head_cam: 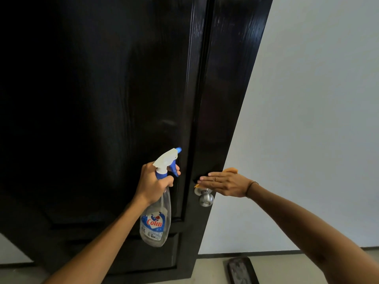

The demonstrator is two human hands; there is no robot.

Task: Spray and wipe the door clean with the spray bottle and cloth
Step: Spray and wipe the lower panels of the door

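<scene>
1. A tall, glossy black door [102, 99] with visible wood grain filled most of the view, seen from close up and leaning because of the wide lens.
2. A plain white wall [317, 119] stood to the right of the door, meeting a pale floor [209, 271] along a dark skirting strip.
3. A dark, flat object [242, 271] lay on the floor near the foot of the door; what it was could not be told.
4. The left hand [152, 183] gripped the neck of a clear spray bottle [158, 212], fingers curled round it and one finger on the blue trigger.
5. The bottle's long axis ran roughly up and down, base hanging low, with a blue and red label on its lower half.
6. Its white head and blue nozzle pointed up and to the right, toward the door's surface.
7. The right hand [223, 183] lay flat with straight fingers, pressing an orange cloth [230, 170] against the door's edge strip.
8. Only slivers of cloth showed above and below the hand.
9. A round silver door knob [205, 198] sat just beneath that hand.
10. A thin dark band circled the right wrist.
</scene>
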